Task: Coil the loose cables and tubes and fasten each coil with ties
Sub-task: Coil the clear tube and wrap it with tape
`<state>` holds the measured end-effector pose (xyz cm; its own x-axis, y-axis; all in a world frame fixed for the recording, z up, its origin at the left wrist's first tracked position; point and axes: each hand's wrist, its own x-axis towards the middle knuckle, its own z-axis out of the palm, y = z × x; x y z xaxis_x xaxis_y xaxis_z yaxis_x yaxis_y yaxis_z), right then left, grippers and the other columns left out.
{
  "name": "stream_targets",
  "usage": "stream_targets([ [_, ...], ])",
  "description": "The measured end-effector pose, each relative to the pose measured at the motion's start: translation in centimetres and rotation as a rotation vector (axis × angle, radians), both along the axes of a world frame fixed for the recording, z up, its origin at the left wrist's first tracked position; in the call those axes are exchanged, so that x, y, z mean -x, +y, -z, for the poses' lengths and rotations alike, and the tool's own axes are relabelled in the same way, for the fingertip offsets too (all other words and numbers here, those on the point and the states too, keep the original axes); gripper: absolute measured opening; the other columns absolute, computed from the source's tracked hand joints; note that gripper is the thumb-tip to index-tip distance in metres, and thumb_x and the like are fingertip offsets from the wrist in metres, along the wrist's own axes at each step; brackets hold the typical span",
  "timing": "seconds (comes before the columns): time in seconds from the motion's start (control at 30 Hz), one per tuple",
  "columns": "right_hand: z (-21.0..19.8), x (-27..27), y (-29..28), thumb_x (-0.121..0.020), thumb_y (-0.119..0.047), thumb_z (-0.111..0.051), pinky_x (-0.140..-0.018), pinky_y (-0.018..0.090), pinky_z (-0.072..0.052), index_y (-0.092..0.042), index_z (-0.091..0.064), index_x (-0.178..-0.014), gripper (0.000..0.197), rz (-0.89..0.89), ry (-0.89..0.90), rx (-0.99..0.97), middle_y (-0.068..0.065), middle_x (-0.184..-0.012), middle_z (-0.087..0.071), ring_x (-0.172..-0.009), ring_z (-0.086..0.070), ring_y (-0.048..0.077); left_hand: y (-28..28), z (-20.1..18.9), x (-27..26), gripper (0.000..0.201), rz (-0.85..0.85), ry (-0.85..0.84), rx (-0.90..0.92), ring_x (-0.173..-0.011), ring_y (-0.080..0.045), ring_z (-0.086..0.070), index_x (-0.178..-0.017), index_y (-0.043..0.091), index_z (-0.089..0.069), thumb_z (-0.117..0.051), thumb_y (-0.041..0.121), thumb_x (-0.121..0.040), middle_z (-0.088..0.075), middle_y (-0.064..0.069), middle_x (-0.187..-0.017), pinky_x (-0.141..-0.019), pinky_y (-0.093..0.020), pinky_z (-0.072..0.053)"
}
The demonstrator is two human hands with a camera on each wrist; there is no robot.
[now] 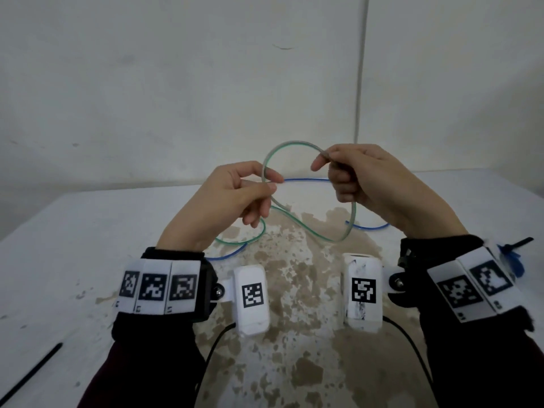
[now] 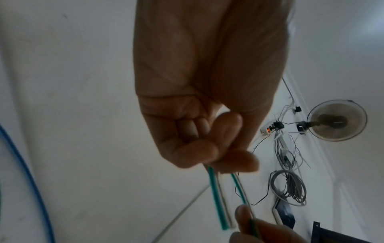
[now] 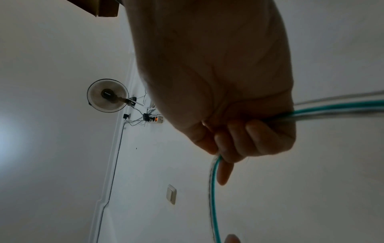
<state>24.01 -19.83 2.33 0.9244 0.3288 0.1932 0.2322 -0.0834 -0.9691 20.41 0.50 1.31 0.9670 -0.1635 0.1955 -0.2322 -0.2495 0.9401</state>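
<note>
A clear tube with a green stripe (image 1: 290, 147) arcs in a loop between my two hands above the table. My left hand (image 1: 269, 182) pinches it between thumb and forefinger where two strands cross (image 2: 216, 166). My right hand (image 1: 323, 160) grips the loop's other side, fingers curled round the tube (image 3: 214, 180), which leaves the fist to the right as well. The rest of the green tube (image 1: 309, 229) hangs down onto the table. A blue tube (image 1: 306, 180) lies on the table behind and under my hands.
The white table (image 1: 88, 231) has a worn brown patch in the middle. A black cable tie (image 1: 32, 369) lies at the front left, and a blue tie (image 1: 513, 254) sits by my right wrist. A wall stands close behind.
</note>
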Motion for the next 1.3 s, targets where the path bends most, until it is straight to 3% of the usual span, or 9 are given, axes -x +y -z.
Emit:
stream_targets([
  [0.17, 0.0, 0.5, -0.2, -0.102, -0.016, -0.039, -0.056, 0.019, -0.037, -0.015, -0.069, -0.102, 0.03, -0.098, -0.083, 0.069, -0.003, -0.059, -0.049, -0.055, -0.039, 0.012, 0.5, -0.1, 0.3, 0.033, 0.052, 0.019, 0.024, -0.042, -0.015, -0.041, -0.083, 0.001, -0.068, -0.048, 0.024, -0.096, -0.057, -0.007, -0.056, -0.052, -0.025, -0.045],
  [0.3, 0.1, 0.5, -0.4, -0.1, -0.025, -0.045, -0.053, 0.02, -0.036, -0.014, -0.069, -0.092, 0.027, -0.006, -0.092, 0.112, -0.007, -0.053, -0.044, -0.047, -0.035, 0.008, 0.6, 0.1, 0.3, 0.018, 0.087, 0.01, 0.023, -0.043, -0.013, -0.043, -0.098, 0.003, -0.065, -0.054, 0.016, -0.093, -0.061, -0.005, -0.059, -0.055, -0.024, -0.048],
  [0.43, 0.2, 0.2, 0.0, -0.101, -0.018, -0.041, -0.049, 0.019, -0.031, -0.009, -0.069, -0.091, 0.031, -0.015, -0.044, 0.021, -0.004, -0.056, -0.039, -0.05, -0.032, 0.011, 0.4, 0.2, 0.1, 0.016, 0.105, -0.015, 0.039, -0.046, -0.015, -0.05, -0.085, 0.005, -0.057, -0.054, 0.018, -0.092, -0.064, -0.007, -0.062, -0.059, -0.027, -0.049],
  [0.53, 0.3, 0.2, 0.1, -0.101, -0.014, -0.037, -0.064, 0.023, -0.044, -0.011, -0.07, -0.091, 0.035, -0.026, -0.045, 0.068, 0.0, -0.063, -0.051, -0.06, -0.047, 0.013, 0.0, 0.0, -0.1, 0.013, 0.032, -0.147, 0.312, -0.05, -0.014, -0.054, -0.082, 0.006, -0.051, -0.052, 0.018, -0.089, -0.064, -0.004, -0.064, -0.062, -0.026, -0.05],
  [0.63, 0.6, 0.2, 0.4, -0.103, -0.018, -0.037, -0.066, 0.022, -0.044, -0.013, -0.069, -0.096, 0.033, -0.023, -0.071, 0.051, -0.003, -0.062, -0.04, -0.057, -0.039, 0.01, -0.8, -0.1, -0.4, 0.012, 0.001, -0.198, 0.504, -0.053, -0.012, -0.056, -0.084, 0.007, -0.051, -0.051, 0.017, -0.09, -0.065, -0.003, -0.064, -0.062, -0.025, -0.051],
  [0.73, 0.5, 0.3, 1.2, -0.103, -0.018, -0.036, -0.06, 0.019, -0.043, -0.01, -0.066, -0.105, 0.031, -0.078, -0.03, -0.159, -0.005, -0.062, -0.038, -0.053, -0.035, 0.008, -2.2, 0.3, -0.3, 0.008, 0.024, -0.165, 0.474, -0.055, -0.015, -0.06, -0.085, 0.006, -0.053, -0.052, 0.011, -0.091, -0.068, -0.006, -0.069, -0.064, -0.026, -0.053],
  [0.83, 0.3, 0.4, 1.6, -0.103, -0.017, -0.036, -0.058, 0.02, -0.039, -0.012, -0.065, -0.09, 0.032, -0.093, -0.003, -0.265, -0.005, -0.062, -0.043, -0.053, -0.039, 0.008, -3.2, 0.9, -0.4, 0.006, 0.024, -0.144, 0.403, -0.056, -0.018, -0.062, -0.087, 0.001, -0.055, -0.054, 0.005, -0.092, -0.069, -0.011, -0.072, -0.063, -0.026, -0.053],
  [1.03, 0.4, 0.2, 1.8, -0.104, -0.023, -0.03, -0.068, 0.021, -0.042, -0.018, -0.047, -0.072, 0.037, -0.083, 0.019, -0.192, -0.005, -0.068, -0.051, -0.064, -0.053, 0.008, -3.2, 1.2, -0.7, 0.015, -0.022, -0.156, 0.25, -0.069, -0.013, -0.056, -0.079, 0.01, -0.067, -0.064, 0.025, -0.081, -0.067, -0.004, -0.078, -0.073, -0.027, -0.051],
  [1.3, 0.9, 0.5, 2.4, -0.097, -0.025, -0.042, -0.059, 0.021, -0.036, -0.011, -0.05, -0.075, 0.027, -0.236, -0.015, -0.103, 0.009, -0.07, -0.036, -0.051, -0.039, 0.007, -3.2, 0.7, -0.3, 0.028, 0.038, -0.145, 0.281, -0.05, -0.017, -0.047, -0.075, 0.006, -0.06, -0.062, 0.031, -0.088, -0.048, -0.001, -0.052, -0.056, -0.023, -0.048],
])
